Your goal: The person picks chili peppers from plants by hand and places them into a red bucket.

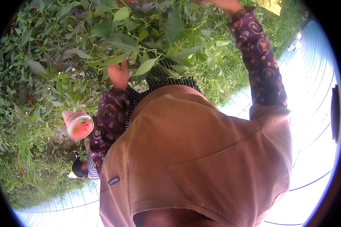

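Note:
My left hand (118,75) reaches in among the leaves of a bushy green plant (140,47). Its fingers look curled at a thin stem, though leaves partly cover them, and what they hold cannot be made out. Stretched out to the far right, my right hand (227,4) is cut off by the upper edge, and its fingers do not show clearly. Both arms wear dark purple patterned sleeves. A pink and white rounded thing (78,125), with blurred red and green in it, lies beside my left forearm.
Dense leafy plants (30,72) with small red spots fill the left side. Another person (80,166) in a dark cap and striped clothing appears at the lower left. Something yellow (271,5) is at the top right. A pale ribbed cover (310,113) curves along the right.

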